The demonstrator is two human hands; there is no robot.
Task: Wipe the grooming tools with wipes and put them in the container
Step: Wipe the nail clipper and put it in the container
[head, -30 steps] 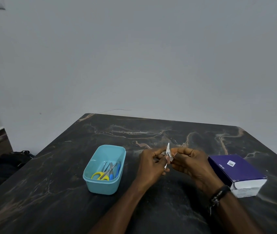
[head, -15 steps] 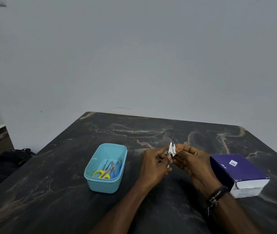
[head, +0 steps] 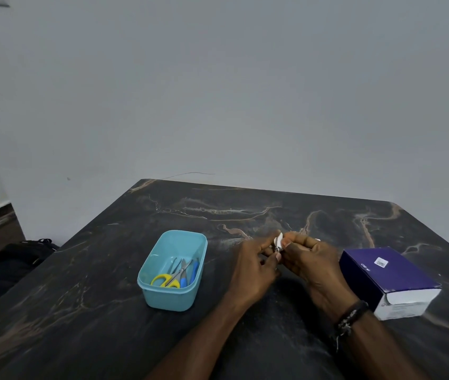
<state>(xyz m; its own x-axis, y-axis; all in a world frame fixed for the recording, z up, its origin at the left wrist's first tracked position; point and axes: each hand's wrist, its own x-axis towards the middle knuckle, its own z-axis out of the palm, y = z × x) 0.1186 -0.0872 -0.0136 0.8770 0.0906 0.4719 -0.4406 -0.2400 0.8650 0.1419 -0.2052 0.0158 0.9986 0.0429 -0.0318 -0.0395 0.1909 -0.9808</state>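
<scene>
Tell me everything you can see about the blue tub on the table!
The tub is light blue and looks like plastic. It is a rounded rectangle with a rim round the open top and no lid on it. It stands upright on the dark marbled table, left of both hands, and neither hand touches it. Inside lie scissors with yellow handles, a blue-handled tool and some thin grey tools, leaning toward its near end.

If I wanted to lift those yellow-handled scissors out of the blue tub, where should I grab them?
Probably by the yellow loops, coming straight down from above: the scissors lie with the handles at the tub's near end and the blades pointing away, and the walls block any sideways approach.
</scene>
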